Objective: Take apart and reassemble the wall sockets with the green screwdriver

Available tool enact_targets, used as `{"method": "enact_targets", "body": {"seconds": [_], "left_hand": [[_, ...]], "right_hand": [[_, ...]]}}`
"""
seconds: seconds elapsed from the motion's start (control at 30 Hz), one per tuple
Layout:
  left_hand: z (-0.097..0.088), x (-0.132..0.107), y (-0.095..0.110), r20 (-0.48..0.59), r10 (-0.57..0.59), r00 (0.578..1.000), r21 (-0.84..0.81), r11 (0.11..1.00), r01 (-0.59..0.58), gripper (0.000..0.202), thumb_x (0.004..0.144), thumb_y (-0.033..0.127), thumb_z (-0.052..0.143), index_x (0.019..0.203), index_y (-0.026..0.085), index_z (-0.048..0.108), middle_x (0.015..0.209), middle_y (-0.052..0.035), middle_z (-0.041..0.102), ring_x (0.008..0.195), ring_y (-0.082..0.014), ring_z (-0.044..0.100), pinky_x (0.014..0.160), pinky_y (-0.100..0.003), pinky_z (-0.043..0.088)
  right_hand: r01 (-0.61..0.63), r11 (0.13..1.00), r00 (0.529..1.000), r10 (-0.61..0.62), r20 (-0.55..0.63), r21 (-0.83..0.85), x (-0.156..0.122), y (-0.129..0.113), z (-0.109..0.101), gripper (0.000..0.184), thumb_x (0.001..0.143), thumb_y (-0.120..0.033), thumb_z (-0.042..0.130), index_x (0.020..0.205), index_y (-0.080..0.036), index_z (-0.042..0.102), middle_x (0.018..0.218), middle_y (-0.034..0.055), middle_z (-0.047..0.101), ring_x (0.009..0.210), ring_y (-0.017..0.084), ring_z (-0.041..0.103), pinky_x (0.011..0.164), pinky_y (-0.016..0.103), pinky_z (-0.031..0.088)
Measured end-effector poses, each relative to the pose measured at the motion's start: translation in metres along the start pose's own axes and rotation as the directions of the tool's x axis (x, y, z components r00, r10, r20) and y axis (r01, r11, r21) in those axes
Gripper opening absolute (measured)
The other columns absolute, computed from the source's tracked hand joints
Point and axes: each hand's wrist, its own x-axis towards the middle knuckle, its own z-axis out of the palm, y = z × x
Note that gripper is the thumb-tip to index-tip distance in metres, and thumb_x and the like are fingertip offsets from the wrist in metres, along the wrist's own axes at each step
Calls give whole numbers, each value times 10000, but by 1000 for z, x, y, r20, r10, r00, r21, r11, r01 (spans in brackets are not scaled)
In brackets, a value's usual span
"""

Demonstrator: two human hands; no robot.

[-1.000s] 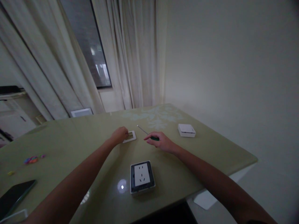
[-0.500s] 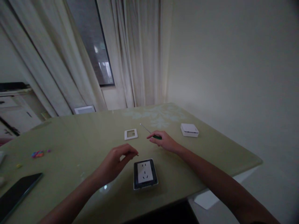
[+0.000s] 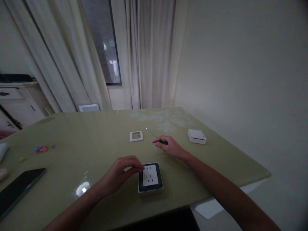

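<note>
A wall socket (image 3: 150,177), white face in a dark body, lies flat near the table's front edge. My left hand (image 3: 122,172) rests at its left side, fingers curled, fingertips touching the socket's left edge in a pinch; what they hold, if anything, is too small to see. My right hand (image 3: 169,147) lies farther back, closed on the green handle of a small screwdriver (image 3: 156,138) whose thin shaft points away to the left. A white square frame (image 3: 136,136) lies flat beyond the socket.
The olive-green table (image 3: 96,150) ends at a front edge and a right corner. A white box (image 3: 197,136) sits at the right, a dark phone (image 3: 18,190) at the front left, small coloured bits (image 3: 41,148) to the left. Curtains, a window and a wall stand behind.
My left hand left the white frame, came back toward me and now touches the socket's left edge. My right hand stayed on the screwdriver. The view shifted slightly.
</note>
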Motion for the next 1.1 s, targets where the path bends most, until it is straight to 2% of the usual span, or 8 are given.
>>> {"method": "enact_targets", "body": {"seconds": [0.2, 0.37, 0.57, 0.77, 0.93, 1.1], "left_hand": [[1, -1, -2, 17, -28, 999, 55, 998, 27, 273, 1071, 418, 648, 964, 235, 821, 928, -50, 828, 848, -208, 778, 789, -299, 601], [1, -2, -3, 35, -44, 998, 94, 995, 41, 262, 1058, 423, 666, 950, 237, 817, 908, -37, 835, 830, -206, 782, 793, -300, 614], [2, -5, -5, 89, 26, 996, 148, 988, -39, 227, 1083, 367, 641, 994, 235, 803, 959, -48, 799, 883, -199, 760, 810, -293, 593], [1, -10, -3, 137, 33, 990, 208, 976, -61, 171, 1075, 331, 656, 1016, 248, 794, 1009, -58, 778, 918, -204, 742, 834, -302, 585], [0, -7, 2, 174, 61, 983, 233, 967, -102, 275, 1123, 362, 567, 1016, 236, 787, 995, -70, 761, 912, -208, 724, 816, -300, 566], [0, -5, 7, 211, 131, 969, 323, 926, -196, 354, 1162, 314, 454, 1000, 213, 752, 954, -71, 734, 874, -208, 683, 773, -291, 535]], "right_hand": [[10, 1000, 1000, -10, 3, 9, -1, -1, 1, 303, 942, -436, 714, 1089, -199, 833, 1071, 83, 794, 964, 236, 689, 889, 364, 509], [14, 1000, 1000, -14, 8, 7, -1, -1, 0, 286, 941, -431, 721, 1079, -208, 833, 1073, 80, 795, 991, 244, 695, 922, 376, 502], [12, 1000, 1000, -12, 9, 7, -1, -1, 0, 283, 944, -415, 714, 1088, -199, 829, 1082, 90, 792, 1012, 250, 696, 942, 389, 495], [16, 1000, 1000, -16, 3, 10, -1, -1, 2, 281, 937, -414, 716, 1076, -199, 833, 1087, 91, 791, 1011, 249, 693, 963, 394, 490], [16, 1000, 1000, -16, -5, 12, -1, -1, 2, 277, 931, -402, 721, 1074, -193, 834, 1087, 93, 794, 1028, 253, 694, 976, 396, 486], [13, 1000, 1000, -13, -4, 16, -2, -1, 3, 287, 941, -400, 708, 1077, -180, 833, 1060, 93, 795, 985, 242, 702, 934, 375, 502]]}}
